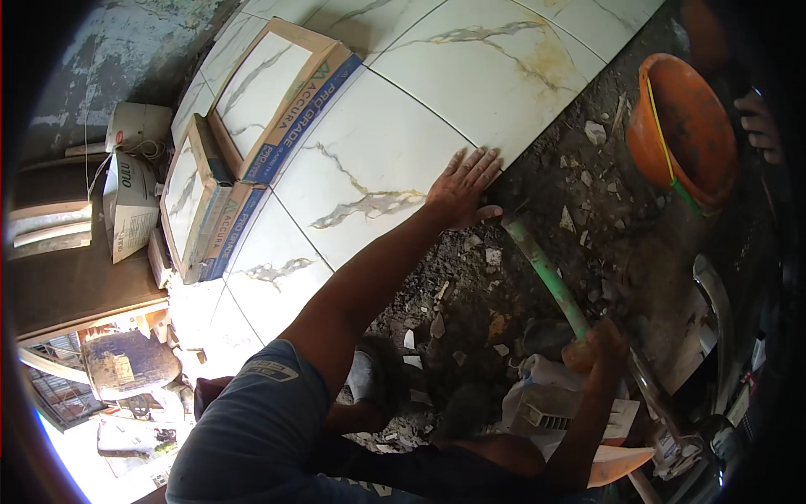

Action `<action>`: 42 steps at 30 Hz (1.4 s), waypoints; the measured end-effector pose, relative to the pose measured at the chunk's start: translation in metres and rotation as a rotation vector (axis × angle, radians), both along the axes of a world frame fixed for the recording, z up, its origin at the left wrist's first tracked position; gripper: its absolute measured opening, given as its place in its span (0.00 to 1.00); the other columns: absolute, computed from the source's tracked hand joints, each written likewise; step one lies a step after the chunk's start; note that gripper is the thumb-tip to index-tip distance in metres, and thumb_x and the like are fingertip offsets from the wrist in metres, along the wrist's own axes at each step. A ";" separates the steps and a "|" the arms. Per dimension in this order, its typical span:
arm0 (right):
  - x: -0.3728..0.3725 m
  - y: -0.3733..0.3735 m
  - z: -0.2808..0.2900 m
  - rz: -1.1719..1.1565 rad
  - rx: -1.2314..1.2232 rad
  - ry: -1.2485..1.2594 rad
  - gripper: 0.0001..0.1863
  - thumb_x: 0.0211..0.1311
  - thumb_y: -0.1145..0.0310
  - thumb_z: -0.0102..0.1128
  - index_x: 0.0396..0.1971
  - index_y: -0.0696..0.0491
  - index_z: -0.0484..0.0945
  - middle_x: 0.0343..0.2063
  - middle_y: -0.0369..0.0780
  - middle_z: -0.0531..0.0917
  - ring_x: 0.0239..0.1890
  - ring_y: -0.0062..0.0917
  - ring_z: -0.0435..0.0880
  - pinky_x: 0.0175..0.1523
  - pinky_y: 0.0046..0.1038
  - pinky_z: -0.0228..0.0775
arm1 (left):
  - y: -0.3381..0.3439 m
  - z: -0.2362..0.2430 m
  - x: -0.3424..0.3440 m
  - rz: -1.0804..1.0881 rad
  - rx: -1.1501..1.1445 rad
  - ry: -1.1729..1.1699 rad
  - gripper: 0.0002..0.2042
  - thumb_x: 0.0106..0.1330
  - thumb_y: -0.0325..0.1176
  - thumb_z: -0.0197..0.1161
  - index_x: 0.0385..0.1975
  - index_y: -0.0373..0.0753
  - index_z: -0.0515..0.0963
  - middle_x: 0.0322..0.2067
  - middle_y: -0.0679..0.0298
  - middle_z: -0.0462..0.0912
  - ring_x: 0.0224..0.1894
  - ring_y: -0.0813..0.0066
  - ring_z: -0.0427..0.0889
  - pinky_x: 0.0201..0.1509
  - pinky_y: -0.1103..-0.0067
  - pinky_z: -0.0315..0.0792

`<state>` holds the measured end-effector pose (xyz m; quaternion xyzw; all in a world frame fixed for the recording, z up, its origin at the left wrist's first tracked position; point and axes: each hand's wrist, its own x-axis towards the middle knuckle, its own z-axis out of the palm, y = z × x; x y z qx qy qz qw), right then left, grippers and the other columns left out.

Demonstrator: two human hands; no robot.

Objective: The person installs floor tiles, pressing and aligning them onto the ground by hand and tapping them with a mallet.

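1. Head view: the left grip is spread wide and holds nothing, its palm down on the white, grey-veined tiles, at the edge where they meet the rubble-strewn ground.
2. Head view: the right grip is wrapped around the lower part of a green rod. The rod slants up and leftward over the ground, its upper end near the left thumb; whether that end touches anything I cannot tell.
3. Head view: an orange bucket tilts on the ground at the upper right, and a co-worker's hand shows just beside it.
4. Head view: on the tiles, left of the left grip, sit two open-topped cartons holding similar veined tiles.
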<state>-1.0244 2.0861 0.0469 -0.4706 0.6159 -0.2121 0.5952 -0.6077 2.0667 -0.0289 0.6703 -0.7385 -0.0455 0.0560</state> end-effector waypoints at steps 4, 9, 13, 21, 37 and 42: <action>0.000 0.009 0.010 0.013 -0.039 -0.016 0.23 0.44 0.61 0.67 0.39 0.58 0.72 0.35 0.35 0.73 0.39 0.25 0.74 0.52 0.30 0.67 | -0.005 0.002 0.012 0.039 0.033 -0.064 0.42 0.65 0.68 0.40 0.72 0.47 0.44 0.73 0.64 0.43 0.75 0.65 0.40 0.76 0.62 0.31; 0.014 0.024 0.027 -0.058 -0.139 0.008 0.23 0.45 0.60 0.65 0.39 0.59 0.72 0.37 0.37 0.75 0.43 0.29 0.75 0.53 0.33 0.67 | -0.014 -0.001 0.039 0.337 -0.023 -0.030 0.43 0.63 0.71 0.39 0.72 0.47 0.48 0.73 0.64 0.45 0.75 0.65 0.42 0.76 0.60 0.32; 0.003 0.030 0.028 0.009 -0.260 0.093 0.22 0.47 0.60 0.64 0.38 0.59 0.72 0.37 0.37 0.75 0.42 0.29 0.76 0.49 0.32 0.67 | -0.012 0.000 0.068 0.428 -0.040 0.030 0.50 0.56 0.76 0.44 0.71 0.44 0.50 0.72 0.61 0.47 0.75 0.63 0.43 0.76 0.58 0.34; -0.009 0.029 0.057 0.223 -0.322 0.143 0.19 0.54 0.58 0.58 0.35 0.58 0.70 0.31 0.37 0.74 0.31 0.24 0.75 0.38 0.27 0.68 | -0.019 0.001 0.181 0.682 -0.033 0.091 0.58 0.48 0.78 0.53 0.70 0.35 0.48 0.71 0.53 0.49 0.74 0.57 0.44 0.74 0.57 0.39; 0.201 -0.054 0.196 0.240 0.314 -0.626 0.29 0.59 0.55 0.55 0.59 0.51 0.68 0.51 0.43 0.76 0.46 0.33 0.79 0.44 0.35 0.73 | -0.037 0.012 0.252 0.757 0.026 0.045 0.67 0.39 0.86 0.45 0.71 0.34 0.42 0.73 0.56 0.41 0.75 0.62 0.36 0.77 0.67 0.33; 0.283 -0.056 0.095 0.389 0.527 -0.721 0.29 0.58 0.51 0.53 0.55 0.54 0.70 0.33 0.38 0.78 0.20 0.18 0.72 0.25 0.22 0.67 | -0.026 0.008 0.257 0.670 0.036 0.049 0.61 0.47 0.83 0.42 0.72 0.36 0.43 0.73 0.58 0.40 0.75 0.63 0.36 0.77 0.67 0.33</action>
